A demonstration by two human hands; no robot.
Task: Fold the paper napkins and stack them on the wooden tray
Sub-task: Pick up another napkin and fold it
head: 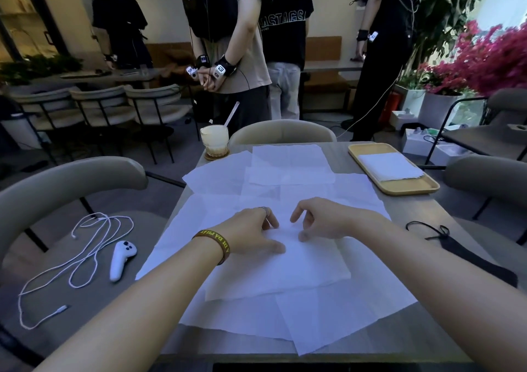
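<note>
At table centre | left hand (256, 233) and right hand (320, 222) curled on napkin (285, 269), pinch unclear | risk: thin sheet slips, fold skews

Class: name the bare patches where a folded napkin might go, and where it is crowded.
Bare: table strip between spread napkins, wooden tray and black mask; tray's near end before the folded stack. Crowded: centre, napkins under left hand and right hand.
</note>
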